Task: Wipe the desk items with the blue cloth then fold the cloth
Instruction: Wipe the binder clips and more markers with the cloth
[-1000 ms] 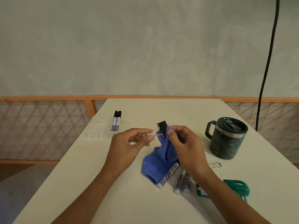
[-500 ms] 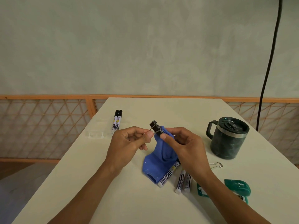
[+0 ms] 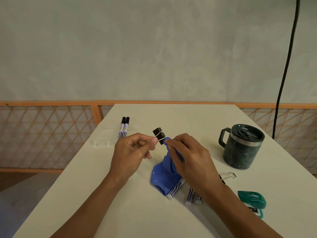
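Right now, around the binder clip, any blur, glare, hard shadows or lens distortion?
Head view: soft, even light, no glare, only faint shadows on the table; the binder clip pinched by the left hand and the blue cloth in the right hand are sharp; the black cable near the right edge bows, probably wide-angle distortion.

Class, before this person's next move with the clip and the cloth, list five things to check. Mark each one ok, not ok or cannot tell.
1. Binder clip held securely: ok, the left hand pinches its wire handle.
2. Blue cloth in hand: ok, the right hand pinches its top end right at the clip.
3. Cloth lifted free of the table: not ok, its lower end lies over a marker.
4. Clip wiped on every side: cannot tell.
5. Mug out of the hands' way: ok, it stands apart on the right.
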Demonstrator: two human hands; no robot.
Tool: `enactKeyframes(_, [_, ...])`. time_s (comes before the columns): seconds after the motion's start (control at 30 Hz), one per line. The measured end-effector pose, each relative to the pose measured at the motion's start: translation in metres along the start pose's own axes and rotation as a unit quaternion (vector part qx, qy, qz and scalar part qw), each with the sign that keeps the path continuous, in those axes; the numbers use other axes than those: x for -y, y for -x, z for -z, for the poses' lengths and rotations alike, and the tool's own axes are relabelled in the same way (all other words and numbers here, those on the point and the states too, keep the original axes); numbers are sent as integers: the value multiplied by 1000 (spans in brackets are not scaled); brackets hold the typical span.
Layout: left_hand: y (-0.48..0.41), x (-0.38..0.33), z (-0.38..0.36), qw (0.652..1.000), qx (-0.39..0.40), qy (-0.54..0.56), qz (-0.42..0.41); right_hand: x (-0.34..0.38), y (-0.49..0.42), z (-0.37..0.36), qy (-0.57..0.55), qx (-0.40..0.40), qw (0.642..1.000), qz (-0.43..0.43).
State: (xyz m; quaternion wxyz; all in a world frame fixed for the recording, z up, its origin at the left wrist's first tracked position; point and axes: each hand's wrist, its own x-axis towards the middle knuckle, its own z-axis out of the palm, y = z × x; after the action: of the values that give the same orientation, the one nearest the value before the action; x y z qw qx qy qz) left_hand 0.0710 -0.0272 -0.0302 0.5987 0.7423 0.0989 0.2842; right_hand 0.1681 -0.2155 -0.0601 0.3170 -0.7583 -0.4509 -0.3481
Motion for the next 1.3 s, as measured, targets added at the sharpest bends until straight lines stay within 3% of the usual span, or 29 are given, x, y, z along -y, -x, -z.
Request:
enactKeyframes(0.13, [2,1,-2,999,18,-33,-29,1,-2,2,-29,-23,999,-13])
enactKeyframes(0.33, [0,-2,0,999,-29,7,-20,-5,2,2,7,30,1000,0])
enactKeyframes(0.43, [-3,-2,5,999,-32,0,-25,-6,-1,9,-9,-12,1000,-22])
enactKeyframes(0.53, [-2,0,4,999,-15,-19,-29,1,-4,11,-12,-31,999,-7])
enactKeyframes(0.7, [-3,2,4,999,-11,-28,-30,-4,0,3,-5,12,1000,0])
enactKeyframes(0.87, [-3,5,5,996,17,-71,-48,-3,-1,10,-9,-19,1000,-9])
enactKeyframes(1.03, [-3,7,4,997,22,-64,-47,-4,0,3,4,22,1000,7])
enactKeyframes(1.3, [1,8,-1,992,50,-96,-70,-1,-2,4,7,-13,1000,11])
